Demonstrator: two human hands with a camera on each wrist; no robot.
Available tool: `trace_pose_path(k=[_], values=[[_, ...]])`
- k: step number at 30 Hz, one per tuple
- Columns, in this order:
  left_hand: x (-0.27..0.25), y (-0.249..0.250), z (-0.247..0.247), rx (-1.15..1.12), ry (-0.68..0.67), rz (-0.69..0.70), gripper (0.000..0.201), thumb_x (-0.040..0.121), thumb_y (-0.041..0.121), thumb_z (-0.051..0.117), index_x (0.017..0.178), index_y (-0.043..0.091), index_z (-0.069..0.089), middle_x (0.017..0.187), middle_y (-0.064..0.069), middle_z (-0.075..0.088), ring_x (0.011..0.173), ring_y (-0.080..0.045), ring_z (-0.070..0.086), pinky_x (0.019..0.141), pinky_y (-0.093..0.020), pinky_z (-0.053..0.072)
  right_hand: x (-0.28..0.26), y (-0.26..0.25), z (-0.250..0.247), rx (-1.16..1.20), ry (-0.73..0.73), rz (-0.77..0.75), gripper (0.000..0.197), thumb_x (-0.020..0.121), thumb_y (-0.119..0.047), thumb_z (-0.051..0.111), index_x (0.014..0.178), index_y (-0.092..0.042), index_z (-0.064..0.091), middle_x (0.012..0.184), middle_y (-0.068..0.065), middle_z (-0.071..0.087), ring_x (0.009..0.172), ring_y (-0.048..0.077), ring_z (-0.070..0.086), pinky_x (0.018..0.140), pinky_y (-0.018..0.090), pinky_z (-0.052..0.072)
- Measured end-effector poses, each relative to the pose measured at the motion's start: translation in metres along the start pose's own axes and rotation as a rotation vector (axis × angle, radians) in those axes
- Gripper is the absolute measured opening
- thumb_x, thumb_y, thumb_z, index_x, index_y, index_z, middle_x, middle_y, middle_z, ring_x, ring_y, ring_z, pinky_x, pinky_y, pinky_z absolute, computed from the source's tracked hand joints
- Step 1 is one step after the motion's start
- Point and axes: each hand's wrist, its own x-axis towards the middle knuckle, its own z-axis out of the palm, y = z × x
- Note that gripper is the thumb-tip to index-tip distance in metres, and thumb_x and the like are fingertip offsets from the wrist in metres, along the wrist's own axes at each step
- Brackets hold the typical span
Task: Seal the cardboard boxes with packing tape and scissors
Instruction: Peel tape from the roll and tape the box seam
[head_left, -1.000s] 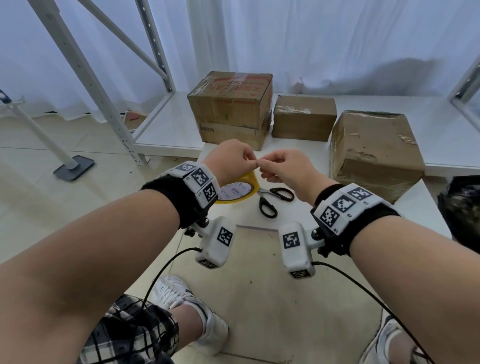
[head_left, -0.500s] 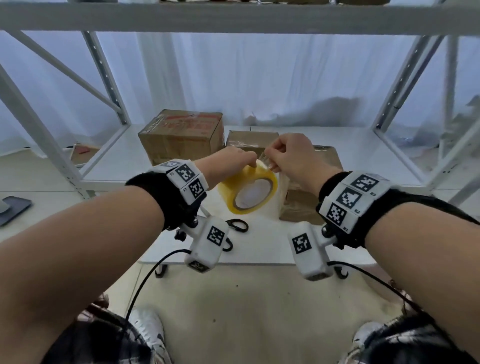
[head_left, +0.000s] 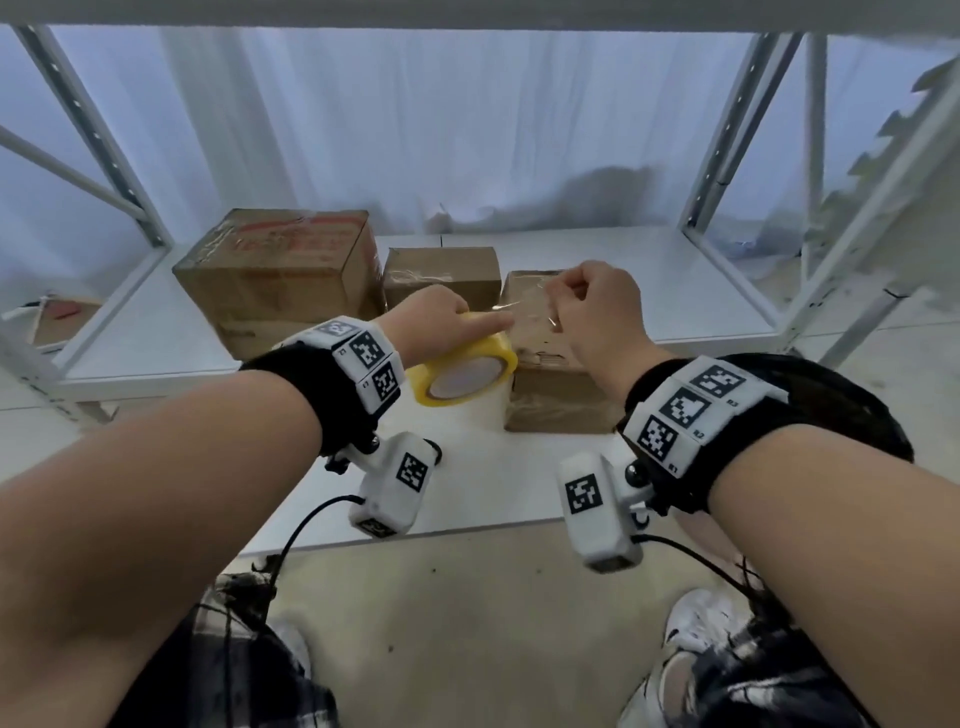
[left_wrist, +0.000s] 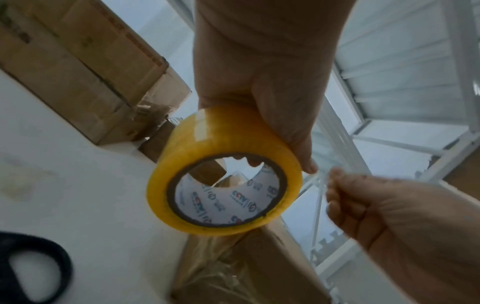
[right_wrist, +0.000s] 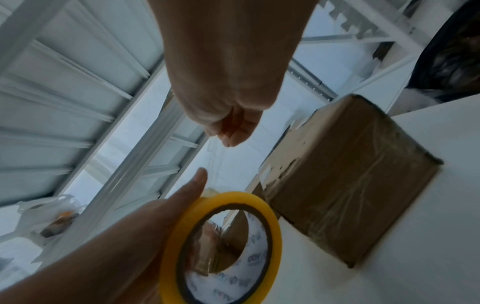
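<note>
Left hand (head_left: 441, 325) grips the yellow tape roll (head_left: 464, 375) above the nearest box (head_left: 550, 400); right hand (head_left: 597, 312) pinches its free end (head_left: 524, 312). Thin, clingy film likely folds unless held taut by the edge.

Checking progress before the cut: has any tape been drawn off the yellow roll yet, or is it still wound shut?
Drawn off. A clear strip spans from the yellow tape roll to the right hand, which pinches its end.

Black wristbands (head_left: 769, 410) carry white blocks printed with square black markers; black cables (head_left: 306, 525) trail from white wrist cameras (head_left: 395, 486); plaid shorts (head_left: 249, 675); white sneakers (head_left: 698, 621).
</note>
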Motion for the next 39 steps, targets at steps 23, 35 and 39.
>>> trace_pose_path(k=[23, 35, 39], values=[[0.004, 0.003, 0.004, 0.255, -0.053, -0.034, 0.061, 0.091, 0.063, 0.042, 0.058, 0.011, 0.042, 0.058, -0.003, 0.04, 0.053, -0.015, 0.039, 0.05, -0.025, 0.032, -0.002, 0.018, -0.019, 0.014, 0.093, 0.066, 0.021, 0.085, -0.018, 0.072, 0.07, -0.018, 0.057, 0.071, 0.004, 0.065, 0.07, 0.021, 0.065, 0.08, 0.042, 0.056], [0.024, 0.023, 0.01, 0.516, -0.095, 0.006, 0.064, 0.092, 0.061, 0.043, 0.056, 0.009, 0.045, 0.056, -0.002, 0.045, 0.052, -0.014, 0.043, 0.054, -0.028, 0.035, 0.002, 0.05, -0.015, -0.217, 0.022, 0.233, 0.02, 0.086, -0.026, 0.071, 0.074, -0.013, 0.062, 0.096, 0.006, 0.068, 0.096, 0.019, 0.061, 0.088, 0.031, 0.047], [0.03, 0.023, 0.007, 0.538, -0.104, -0.004, 0.063, 0.091, 0.061, 0.046, 0.059, 0.008, 0.048, 0.06, -0.003, 0.049, 0.055, -0.014, 0.046, 0.056, -0.028, 0.036, 0.005, 0.052, -0.01, -0.275, 0.021, 0.232, 0.017, 0.086, -0.027, 0.069, 0.082, -0.011, 0.065, 0.092, 0.003, 0.065, 0.088, 0.017, 0.058, 0.083, 0.03, 0.047]])
